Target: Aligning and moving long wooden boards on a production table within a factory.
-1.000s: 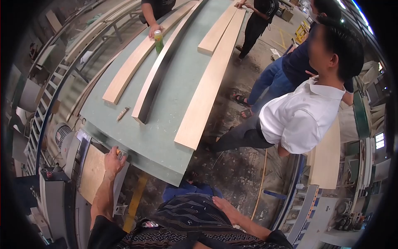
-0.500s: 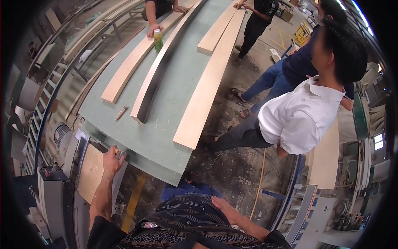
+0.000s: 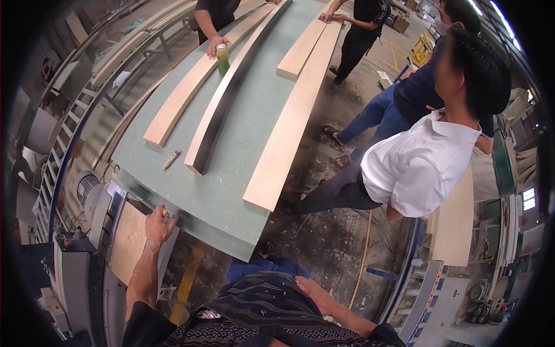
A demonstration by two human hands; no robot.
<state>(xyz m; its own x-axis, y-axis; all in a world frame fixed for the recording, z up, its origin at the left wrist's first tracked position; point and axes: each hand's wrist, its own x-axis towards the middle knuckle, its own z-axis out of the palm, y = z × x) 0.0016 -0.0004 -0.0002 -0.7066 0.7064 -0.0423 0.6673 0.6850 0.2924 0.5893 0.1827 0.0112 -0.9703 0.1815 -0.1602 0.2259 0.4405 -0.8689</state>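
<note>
My left hand (image 3: pixel 157 227) is closed around a small orange object (image 3: pixel 166 213) beside the near left corner of a green-topped table (image 3: pixel 196 211). Most of that object is hidden by the fingers, so its kind does not show. My right hand (image 3: pixel 311 289) lies against my shirt at waist height, fingers stretched and holding nothing. On the table are a long pale board with a dark side (image 3: pixel 209 124), a curved pale board (image 3: pixel 180 103) to its left, and a long flat board (image 3: pixel 286 136) with a shorter board (image 3: pixel 300 55) at the right. A small tube (image 3: pixel 171 159) lies near the left edge.
A green bottle (image 3: pixel 222 62) stands between boards. At the far end one person's hand (image 3: pixel 216 45) rests on a board; another person's hands (image 3: pixel 328 16) touch the right boards. A white-shirted person (image 3: pixel 419 159) stands right of the table. A machine (image 3: pixel 75 260) is at my left.
The whole view shifts slightly. The far right person's hands have come a little nearer over the boards. My own hands keep their places.
</note>
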